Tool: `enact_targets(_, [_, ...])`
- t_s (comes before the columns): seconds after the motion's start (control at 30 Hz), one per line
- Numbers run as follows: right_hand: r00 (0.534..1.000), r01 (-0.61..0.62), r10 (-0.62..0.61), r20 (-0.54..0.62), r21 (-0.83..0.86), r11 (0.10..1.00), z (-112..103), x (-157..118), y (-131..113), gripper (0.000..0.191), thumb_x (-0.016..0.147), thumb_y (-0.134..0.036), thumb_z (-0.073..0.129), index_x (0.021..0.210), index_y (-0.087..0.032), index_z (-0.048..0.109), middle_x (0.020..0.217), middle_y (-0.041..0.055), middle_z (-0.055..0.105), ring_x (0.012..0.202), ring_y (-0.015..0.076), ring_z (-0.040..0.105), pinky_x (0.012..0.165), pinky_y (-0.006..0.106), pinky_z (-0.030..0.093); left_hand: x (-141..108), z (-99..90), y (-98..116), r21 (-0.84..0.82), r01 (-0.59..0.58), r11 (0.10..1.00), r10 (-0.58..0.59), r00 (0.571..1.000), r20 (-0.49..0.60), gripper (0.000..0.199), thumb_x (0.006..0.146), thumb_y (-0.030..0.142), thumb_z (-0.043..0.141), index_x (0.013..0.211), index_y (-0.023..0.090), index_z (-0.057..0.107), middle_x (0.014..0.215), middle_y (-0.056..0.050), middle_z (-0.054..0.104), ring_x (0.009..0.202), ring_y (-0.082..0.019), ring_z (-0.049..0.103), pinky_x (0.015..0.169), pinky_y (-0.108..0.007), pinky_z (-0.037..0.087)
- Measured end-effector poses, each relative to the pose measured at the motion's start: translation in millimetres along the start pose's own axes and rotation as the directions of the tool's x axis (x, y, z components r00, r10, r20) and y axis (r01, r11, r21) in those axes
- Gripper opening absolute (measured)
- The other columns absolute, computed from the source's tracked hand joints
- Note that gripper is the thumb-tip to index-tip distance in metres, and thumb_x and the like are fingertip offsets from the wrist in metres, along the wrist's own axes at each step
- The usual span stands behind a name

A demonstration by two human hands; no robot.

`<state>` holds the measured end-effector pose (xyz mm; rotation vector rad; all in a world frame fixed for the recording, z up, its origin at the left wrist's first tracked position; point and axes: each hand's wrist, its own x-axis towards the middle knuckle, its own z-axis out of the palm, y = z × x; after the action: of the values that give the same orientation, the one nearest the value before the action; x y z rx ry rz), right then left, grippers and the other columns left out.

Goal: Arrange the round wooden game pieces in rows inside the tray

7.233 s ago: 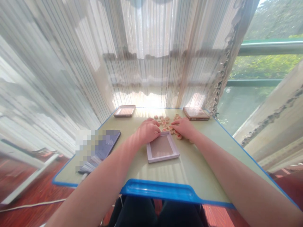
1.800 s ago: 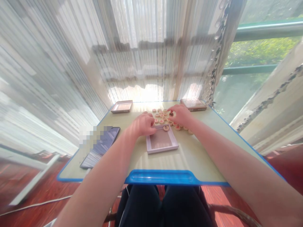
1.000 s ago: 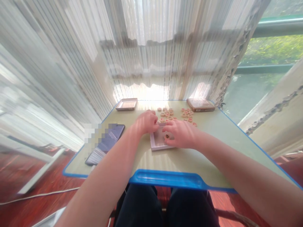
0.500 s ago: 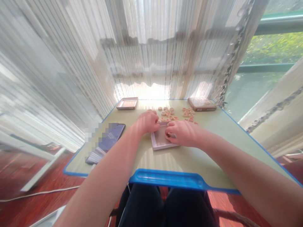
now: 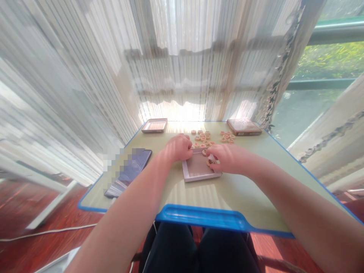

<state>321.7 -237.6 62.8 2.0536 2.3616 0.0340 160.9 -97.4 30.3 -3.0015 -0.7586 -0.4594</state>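
Note:
A shallow white box tray lies in front of me on the table. My left hand is closed at its far left corner, fingers curled over the rim. Over the tray's right side is my right hand, with thumb and fingers around a round wooden Chinese chess piece that bears a dark character. A second chess piece sits by the fingertips at the tray's far edge. Beyond the tray are loose chess pieces with red markings, and another cluster of chess pieces stands to their right.
A box lid lies at the table's far left. At the far right is a flat box. A dark phone or tablet, partly blurred out, rests left of my forearm. A blue rim edges the table; curtains hang behind.
My right hand has shifted right across the tray with the dark-marked piece. A second piece now shows by its fingertips. My left hand has stayed at the tray corner.

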Motion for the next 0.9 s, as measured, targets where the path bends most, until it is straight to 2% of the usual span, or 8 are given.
enact_targets(0.17, [0.999, -0.017, 0.016, 0.043, 0.018, 1.0, 0.0, 1.7, 0.7, 0.013, 0.078, -0.028, 0.056, 0.081, -0.022, 0.067, 0.085, 0.0029, 0.071, 0.071, 0.0167, 0.061, 0.056, 0.025, 0.033, -0.5, 0.0, 0.6, -0.029, 0.009, 1.0, -0.01, 1.0, -0.01, 0.017, 0.063, 0.015, 0.049, 0.054, 0.018, 0.063, 0.073, -0.007, 0.063, 0.075, -0.02, 0.056, 0.066, -0.031, 0.046])
enact_targets(0.33, [0.997, -0.065, 0.065, 0.046, 0.012, 0.998, -0.7, 2.8, 1.5, 0.014, 0.078, -0.03, 0.058, 0.085, -0.023, 0.068, 0.084, 0.0035, 0.071, 0.07, 0.0171, 0.061, 0.054, 0.025, 0.032, -0.3, 0.4, -0.7, -0.04, 0.005, 0.999, -0.005, 1.0, -0.009, 0.017, 0.063, 0.016, 0.049, 0.054, 0.018, 0.063, 0.073, -0.007, 0.063, 0.074, -0.02, 0.056, 0.067, -0.031, 0.046])
enact_targets(0.67, [0.997, -0.076, 0.076, -0.009, -0.014, 0.997, 1.3, 3.2, 1.0, 0.017, 0.082, -0.031, 0.054, 0.084, -0.024, 0.069, 0.086, 0.0044, 0.071, 0.07, 0.0174, 0.061, 0.052, 0.026, 0.028, -0.5, 1.1, -0.7, -0.035, -0.008, 0.999, 0.006, 0.999, -0.046, 0.019, 0.065, 0.015, 0.049, 0.056, 0.018, 0.065, 0.082, -0.007, 0.065, 0.079, -0.019, 0.058, 0.07, -0.029, 0.047])
enact_targets(0.9, [0.996, -0.088, 0.087, -0.027, -0.046, 0.995, 4.2, 4.9, 2.5, 0.017, 0.082, -0.031, 0.054, 0.083, -0.023, 0.069, 0.088, 0.005, 0.072, 0.072, 0.0196, 0.063, 0.052, 0.027, 0.029, -1.3, 1.6, -1.7, -0.063, 0.01, 0.998, -0.012, 0.999, -0.033, 0.019, 0.066, 0.017, 0.049, 0.057, 0.018, 0.065, 0.085, -0.005, 0.065, 0.076, -0.017, 0.058, 0.071, -0.029, 0.048])
